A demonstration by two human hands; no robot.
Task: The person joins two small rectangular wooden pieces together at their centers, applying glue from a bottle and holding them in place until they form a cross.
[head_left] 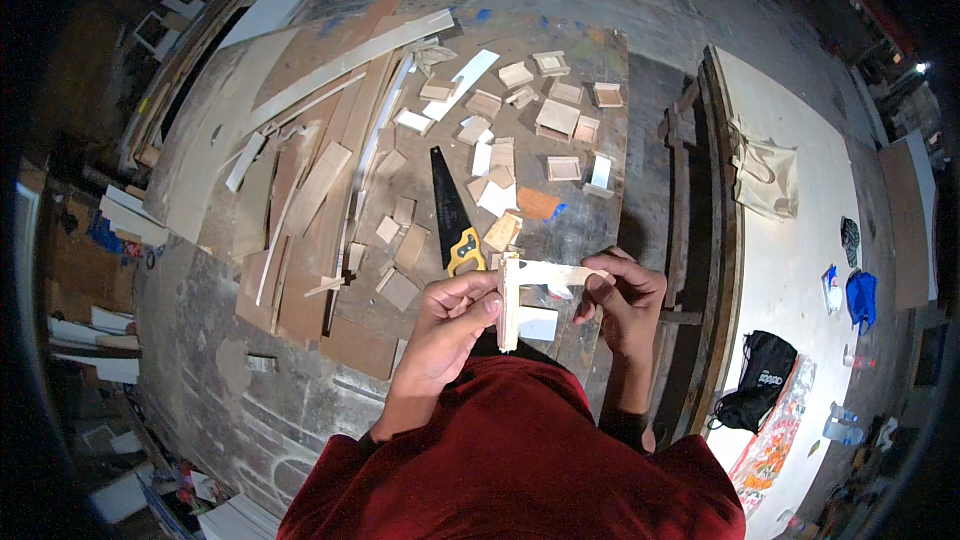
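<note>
My left hand [432, 332] pinches a short upright wooden piece [511, 312] in front of my chest, thumb and fingers closed on its left side. A pale wooden strip [552, 272] meets this piece near its top and runs to the right, making a corner shape. The strip's far end is held between the thumb and fingers of my right hand [632, 302]. Whether the two parts are fastened together, I cannot tell. Just beyond my left hand lies a handsaw [455, 215] with a black blade and a yellow handle.
Several small wooden boxes [557, 120] and offcuts lie scattered on the work surface ahead. Long boards and strips [320, 185] are piled at the left. On the right stands a white-topped table [800, 270] bearing a black drawstring bag [763, 380] and a beige cloth bag [768, 178].
</note>
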